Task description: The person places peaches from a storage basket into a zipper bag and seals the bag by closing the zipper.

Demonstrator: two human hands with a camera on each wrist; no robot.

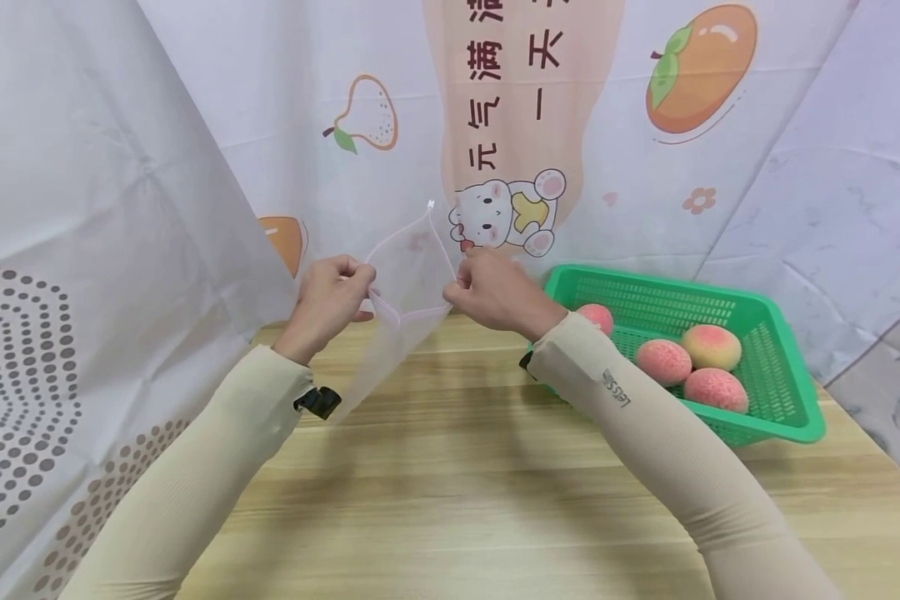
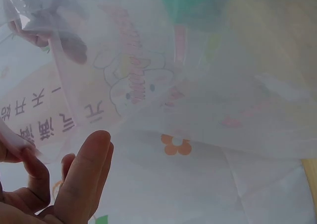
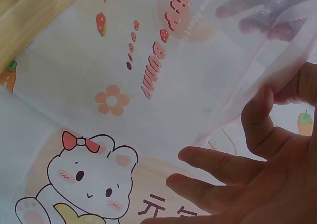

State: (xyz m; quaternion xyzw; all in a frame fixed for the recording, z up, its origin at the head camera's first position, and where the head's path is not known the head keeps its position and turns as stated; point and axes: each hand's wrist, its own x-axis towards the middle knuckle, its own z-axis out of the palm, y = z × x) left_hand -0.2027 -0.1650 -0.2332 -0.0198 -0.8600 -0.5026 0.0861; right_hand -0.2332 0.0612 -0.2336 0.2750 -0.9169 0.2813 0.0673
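Observation:
A frosted, see-through zipper bag with a pale pink zip edge hangs tilted above the table, its mouth spread wide. My left hand pinches one side of the mouth between thumb and forefinger. On the opposite side, my right hand pinches the rim. The white zip slider sits at the far corner of the mouth. Pink print on the bag shows in the right wrist view, where the other fingers of the right hand stretch out straight. Inside the bag nothing shows.
A green plastic basket stands at the right, holding several peaches, partly behind my right forearm. The wood-grain table ends at a printed white curtain close behind the bag.

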